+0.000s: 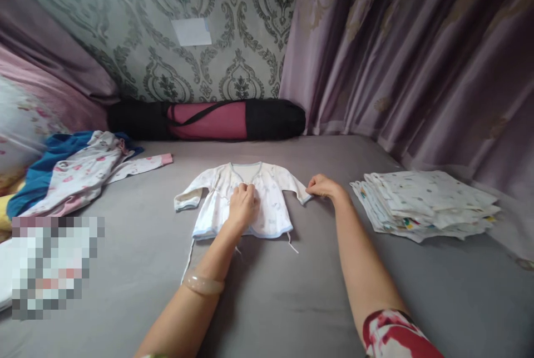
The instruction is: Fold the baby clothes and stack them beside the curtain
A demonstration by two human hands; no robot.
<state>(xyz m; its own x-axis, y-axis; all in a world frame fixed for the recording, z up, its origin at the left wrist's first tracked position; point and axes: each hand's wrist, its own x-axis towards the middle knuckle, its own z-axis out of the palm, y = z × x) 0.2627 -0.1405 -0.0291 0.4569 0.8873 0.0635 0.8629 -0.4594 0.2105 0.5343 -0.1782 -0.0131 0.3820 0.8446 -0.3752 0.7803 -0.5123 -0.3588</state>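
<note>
A small white baby shirt [271, 210] with blue trim lies spread on the grey bed sheet [308, 291], its sleeves out to both sides. White tie strings trail from its lower hem. My left hand [244, 202] is over the middle of the shirt front, fingers curled down; what they pinch, if anything, is hidden. With thumb and fingers, my right hand [323, 185] pinches the cuff of the sleeve on the right. A pale bangle [203, 283] circles my left wrist.
Folded white patterned cloths [425, 202] are stacked at the right. Loose clothes [89, 172] lie in a heap at the left, with a blurred-out item [58, 269] in front. A black and red long bag [208, 120] rests against the wall. Purple curtains [375, 41] hang at the right.
</note>
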